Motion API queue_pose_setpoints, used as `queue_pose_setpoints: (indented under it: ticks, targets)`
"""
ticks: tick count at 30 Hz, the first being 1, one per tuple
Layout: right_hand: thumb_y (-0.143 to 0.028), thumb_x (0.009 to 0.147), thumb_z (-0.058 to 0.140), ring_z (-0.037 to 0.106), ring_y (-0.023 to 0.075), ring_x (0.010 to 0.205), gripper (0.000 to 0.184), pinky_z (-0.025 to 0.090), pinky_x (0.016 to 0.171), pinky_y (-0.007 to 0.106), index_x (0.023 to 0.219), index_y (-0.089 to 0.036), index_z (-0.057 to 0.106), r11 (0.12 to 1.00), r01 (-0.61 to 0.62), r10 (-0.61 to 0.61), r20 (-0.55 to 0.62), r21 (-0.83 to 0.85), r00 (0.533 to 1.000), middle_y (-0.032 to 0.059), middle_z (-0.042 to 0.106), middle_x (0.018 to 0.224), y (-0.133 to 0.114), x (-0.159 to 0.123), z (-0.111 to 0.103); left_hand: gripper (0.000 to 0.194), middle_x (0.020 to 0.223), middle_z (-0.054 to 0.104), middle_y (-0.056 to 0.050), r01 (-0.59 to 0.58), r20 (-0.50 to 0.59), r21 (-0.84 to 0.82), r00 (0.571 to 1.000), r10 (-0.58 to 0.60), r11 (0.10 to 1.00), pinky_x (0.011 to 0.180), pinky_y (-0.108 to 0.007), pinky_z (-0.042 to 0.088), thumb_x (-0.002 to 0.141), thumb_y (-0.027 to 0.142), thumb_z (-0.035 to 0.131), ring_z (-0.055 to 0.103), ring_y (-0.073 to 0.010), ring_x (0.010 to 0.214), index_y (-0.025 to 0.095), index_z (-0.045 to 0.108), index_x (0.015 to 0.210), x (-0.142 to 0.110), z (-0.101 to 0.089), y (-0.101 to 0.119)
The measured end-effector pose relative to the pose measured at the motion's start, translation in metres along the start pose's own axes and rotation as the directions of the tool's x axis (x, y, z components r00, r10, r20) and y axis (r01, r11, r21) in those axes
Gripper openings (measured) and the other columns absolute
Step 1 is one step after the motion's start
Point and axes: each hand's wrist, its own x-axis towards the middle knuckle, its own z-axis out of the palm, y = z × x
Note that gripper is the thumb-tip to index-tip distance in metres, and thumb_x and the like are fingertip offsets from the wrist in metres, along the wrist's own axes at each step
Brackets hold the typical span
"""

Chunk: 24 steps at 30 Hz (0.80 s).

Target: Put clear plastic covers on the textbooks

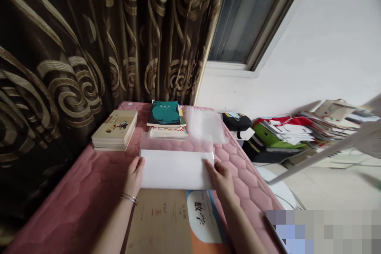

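A clear plastic book cover with a white panel is stretched between my two hands. My left hand pinches its left edge, thumb on top; a thin bangle circles that wrist. At the right edge my right hand grips in the same way. The cover's see-through part reaches away from me over the pink quilted surface. Close below it lies a maths textbook with a brown, blue and orange cover, partly hidden by my arms and the frame's lower edge.
Stacked beige books stand at the left, a teal book tops a pile at the back, and clear plastic sleeves lie beside it. Papers and bags crowd the floor at right, behind a pale pole. A patterned curtain hangs behind.
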Motion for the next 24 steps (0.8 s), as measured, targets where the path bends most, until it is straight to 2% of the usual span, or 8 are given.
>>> queue_pose_setpoints:
  ticks: [4,9,14,18,22,24]
  targets:
    - [-0.06,0.065,0.067,0.054,0.0164,0.06,0.047,0.039,0.049,0.024,0.081,-0.015,0.067,1.0,-0.004,0.003,-0.015,-0.018,1.0,0.0024,0.065,0.07,0.003,0.001,0.0,0.047,0.062,0.05,0.003,-0.019,-0.015,-0.007,1.0,0.019,1.0,0.058,-0.023,0.04,0.068,0.066,0.056,0.047,-0.0144,0.061,0.019,0.052,0.066,0.001,-0.001,-0.001]
    - [-0.059,0.065,0.068,0.055,0.0171,0.064,0.047,0.04,0.052,0.024,0.084,-0.016,0.068,1.0,-0.011,0.011,-0.01,0.007,1.0,0.0025,0.066,0.074,-0.005,-0.003,0.001,0.046,0.063,0.05,0.003,-0.035,-0.027,-0.021,0.999,0.034,0.999,0.059,-0.023,0.04,0.069,0.065,0.057,0.047,-0.0142,0.063,0.019,0.052,0.067,-0.001,0.0,0.001]
    - [-0.06,0.059,0.071,0.048,0.0135,0.054,0.047,0.035,0.046,0.023,0.075,-0.016,0.066,0.995,-0.059,0.059,0.002,0.084,0.998,0.0008,0.062,0.063,-0.011,-0.004,0.003,0.049,0.062,0.05,0.003,-0.04,-0.022,0.003,0.999,0.04,0.999,0.059,-0.023,0.04,0.069,0.068,0.054,0.047,-0.0145,0.062,0.019,0.05,0.065,-0.002,0.001,0.005]
    - [-0.062,0.06,0.07,0.041,0.0108,0.051,0.047,0.029,0.044,0.022,0.067,-0.017,0.061,0.997,-0.034,0.036,-0.022,0.063,0.999,-0.0012,0.055,0.057,-0.006,-0.003,0.004,0.047,0.061,0.05,0.003,-0.04,-0.024,0.014,0.999,0.04,0.999,0.058,-0.023,0.04,0.07,0.067,0.054,0.047,-0.0146,0.061,0.02,0.051,0.065,0.0,0.0,0.002]
    - [-0.062,0.062,0.069,0.041,0.0113,0.053,0.046,0.028,0.046,0.022,0.068,-0.017,0.061,0.998,-0.011,0.012,-0.027,0.054,1.0,-0.0013,0.054,0.059,-0.006,-0.003,0.004,0.044,0.068,0.055,0.002,-0.011,-0.071,-0.002,0.997,0.011,1.0,0.063,-0.024,0.042,0.067,0.063,0.06,0.051,-0.0165,0.068,0.019,0.056,0.07,0.001,-0.002,-0.001]
    - [-0.061,0.062,0.069,0.043,0.0123,0.054,0.045,0.03,0.046,0.023,0.07,-0.017,0.062,0.997,-0.015,0.017,-0.017,0.07,1.0,-0.0011,0.056,0.06,-0.008,-0.004,0.004,0.044,0.067,0.054,0.002,-0.01,-0.059,-0.014,0.998,0.009,1.0,0.062,-0.024,0.041,0.067,0.062,0.061,0.05,-0.0159,0.067,0.019,0.055,0.07,0.001,-0.002,-0.001]
